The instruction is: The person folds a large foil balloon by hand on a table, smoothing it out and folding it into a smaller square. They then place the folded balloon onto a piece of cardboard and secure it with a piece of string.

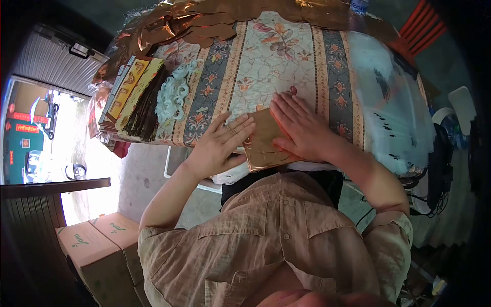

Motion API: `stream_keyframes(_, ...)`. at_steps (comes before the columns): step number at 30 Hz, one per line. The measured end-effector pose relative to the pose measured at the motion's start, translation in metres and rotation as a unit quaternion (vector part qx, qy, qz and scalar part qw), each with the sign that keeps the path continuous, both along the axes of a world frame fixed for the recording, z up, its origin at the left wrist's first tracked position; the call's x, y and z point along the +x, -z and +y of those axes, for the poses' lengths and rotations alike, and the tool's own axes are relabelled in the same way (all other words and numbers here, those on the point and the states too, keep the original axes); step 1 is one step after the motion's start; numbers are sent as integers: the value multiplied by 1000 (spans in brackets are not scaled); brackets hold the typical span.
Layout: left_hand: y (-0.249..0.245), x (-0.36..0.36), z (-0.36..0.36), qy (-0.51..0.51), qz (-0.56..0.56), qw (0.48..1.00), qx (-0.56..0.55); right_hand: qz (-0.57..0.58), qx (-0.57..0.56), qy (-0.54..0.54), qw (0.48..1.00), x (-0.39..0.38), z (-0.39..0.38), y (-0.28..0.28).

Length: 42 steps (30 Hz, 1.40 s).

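While you leaned over the table (286, 61), its floral cloth carried most of the stock.

- A clear plastic cover (388, 97) lay over the right end, likely to protect it.
- Cardboard boxes (97, 245) sat on the floor at lower left, with only part of them in view.
- A heap of copper foil (204, 20) lay along the far edge, cut off by the frame.
- A stack of printed cards (133, 94) stood beside pale curled rings (174, 94). The print was unreadable.
- The foil sheet (263, 148) lay at the near edge, between your hands.
- Your right hand (302, 125) lay flat on the sheet with the fingers together, probably pinning it.
- Your left hand (220, 146) draped closed fingers over its left edge. The thumb's grip was hidden.
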<state>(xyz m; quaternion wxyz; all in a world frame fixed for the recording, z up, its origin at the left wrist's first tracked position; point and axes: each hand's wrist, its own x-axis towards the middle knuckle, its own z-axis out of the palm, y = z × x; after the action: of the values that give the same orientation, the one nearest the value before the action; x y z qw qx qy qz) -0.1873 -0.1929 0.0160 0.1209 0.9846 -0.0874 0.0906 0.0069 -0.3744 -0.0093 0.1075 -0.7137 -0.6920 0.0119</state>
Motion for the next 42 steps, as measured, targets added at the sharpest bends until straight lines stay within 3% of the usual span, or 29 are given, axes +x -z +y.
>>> stream_keyframes(4,-2,6,3,7,-62,998,-4,-8,14,7,1000,-4,0,3)
stream_keyframes(6,-10,14,2,40,-118,990,59,-7,8,14,1000,-4,1,1)
stream_keyframes(14,-3,20,10,87,-109,984,112,3,15,29,999,0,3,4)
stream_keyframes(16,-2,19,9,83,-115,984,106,206,-8,36,978,10,6,1)
stream_keyframes(17,-3,19,8,64,-114,990,54,206,-6,38,978,18,7,0)
stream_keyframes(18,-4,19,7,45,-113,993,1,403,51,37,913,28,6,-1)
stream_keyframes(19,-2,18,9,47,-115,992,3,580,107,33,807,35,4,-2)
stream_keyframes(20,2,18,12,5,-121,990,-70,609,152,62,776,39,3,-2)
stream_keyframes(21,4,17,14,-36,-127,981,-143,606,154,60,778,41,2,-3)
stream_keyframes(23,4,14,14,-64,-138,975,-161,810,196,102,543,47,4,-8)
stream_keyframes(24,4,15,13,-184,-76,924,-328,842,189,68,500,55,5,-3)
stream_keyframes(25,5,19,13,-294,-10,827,-479,840,192,64,504,57,4,-1)
stream_keyframes(26,13,29,10,-231,-76,705,-666,848,145,51,507,54,3,-6)
stream_keyframes(27,19,37,11,-226,-79,707,-665,854,98,39,509,50,2,-10)
stream_keyframes(29,24,50,12,-181,-60,600,-777,843,81,36,530,44,10,-16)
stream_keyframes(31,21,61,11,-177,-43,582,-792,825,87,88,551,41,18,-17)
stream_keyframes(34,12,69,9,-81,24,549,-832,810,104,127,563,47,26,-10)
stream_keyframes(35,5,71,5,-83,20,549,-832,810,100,125,564,47,27,-7)
stream_keyframes(37,-2,75,1,-181,53,547,-816,796,150,154,565,48,25,-2)
stream_keyframes(42,-6,79,1,-173,52,531,-828,808,159,181,538,41,23,-6)
